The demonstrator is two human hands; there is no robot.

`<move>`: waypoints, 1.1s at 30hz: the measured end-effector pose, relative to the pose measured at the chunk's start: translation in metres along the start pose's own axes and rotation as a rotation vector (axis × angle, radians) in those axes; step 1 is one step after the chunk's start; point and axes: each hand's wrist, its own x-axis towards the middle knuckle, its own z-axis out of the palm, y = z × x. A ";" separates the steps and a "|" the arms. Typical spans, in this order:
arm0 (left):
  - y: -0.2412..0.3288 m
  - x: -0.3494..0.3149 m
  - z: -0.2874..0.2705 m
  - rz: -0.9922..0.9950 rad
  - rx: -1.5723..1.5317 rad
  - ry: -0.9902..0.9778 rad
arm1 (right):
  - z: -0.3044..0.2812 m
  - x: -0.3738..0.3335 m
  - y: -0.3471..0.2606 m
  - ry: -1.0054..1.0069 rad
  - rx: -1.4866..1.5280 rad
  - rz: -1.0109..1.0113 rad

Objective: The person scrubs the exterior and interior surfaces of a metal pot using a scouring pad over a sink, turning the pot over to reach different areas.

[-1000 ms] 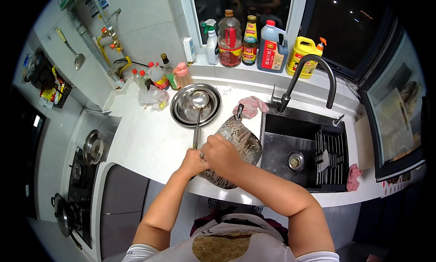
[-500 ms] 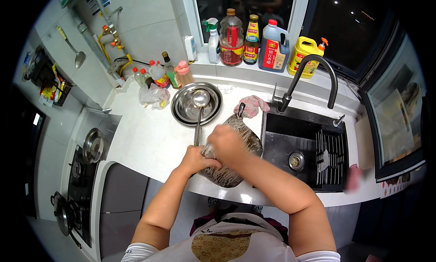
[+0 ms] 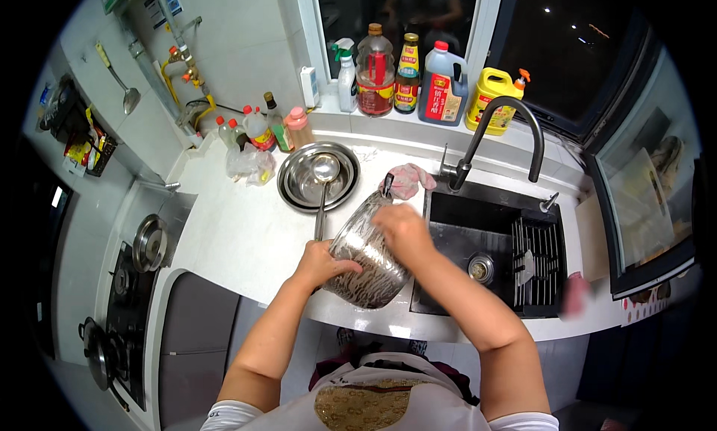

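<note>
beside the sink [image 3: 457, 250], the pot [image 3: 367, 276] rests on the surface [image 3: 239, 233], left hand [image 3: 321, 264] clasping its edge, right hand [image 3: 404, 231] curled at its side, holding what i can't tell.

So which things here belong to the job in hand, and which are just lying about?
In hand:
- streaked metal pot, held by the left fingers, right fingers at its side

Lying about:
- ladle resting on the metal bowls
- pink cloth beside the sink
- red-capped jug on the windowsill
</note>
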 end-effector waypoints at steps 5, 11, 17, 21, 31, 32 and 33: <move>-0.017 0.005 -0.002 0.132 0.089 0.014 | -0.001 0.001 -0.021 -0.076 0.077 -0.095; -0.025 0.012 0.016 0.395 0.011 0.273 | 0.000 -0.007 -0.051 -0.163 0.120 -0.020; -0.028 0.005 0.015 0.403 0.092 0.300 | -0.008 -0.003 -0.029 -0.153 0.139 -0.068; -0.029 0.001 0.014 0.382 0.073 0.256 | -0.019 -0.013 -0.041 -0.266 0.187 -0.169; -0.034 0.004 0.014 0.377 0.091 0.218 | -0.017 -0.009 -0.036 -0.306 0.027 -0.230; -0.033 0.006 0.014 0.378 0.082 0.200 | -0.018 -0.006 -0.038 -0.314 0.011 -0.223; -0.032 0.007 0.014 0.398 0.081 0.203 | -0.018 -0.002 -0.039 -0.313 0.011 -0.212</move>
